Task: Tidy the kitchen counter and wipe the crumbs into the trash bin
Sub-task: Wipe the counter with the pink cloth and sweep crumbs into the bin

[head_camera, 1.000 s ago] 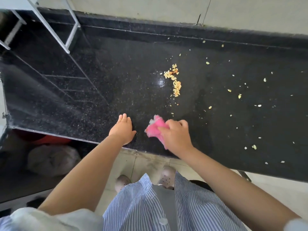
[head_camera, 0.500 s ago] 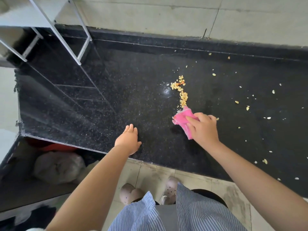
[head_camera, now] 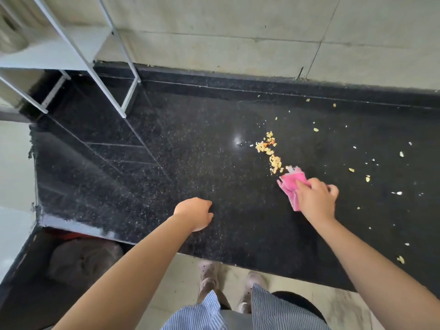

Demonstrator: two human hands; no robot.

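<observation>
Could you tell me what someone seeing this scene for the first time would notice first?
The eye goes first to the bright pink cloth in the grip of the right hand, vivid on the black counter. Just beyond it lies a trail of yellow crumbs, with loose bits scattered to the right. The left hand rests near the counter's front edge, holding nothing.

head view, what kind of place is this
Most likely a home kitchen: a black speckled stone counter against a tiled wall, yellow food crumbs scattered on it, and a white metal rack standing at its corner.
</observation>
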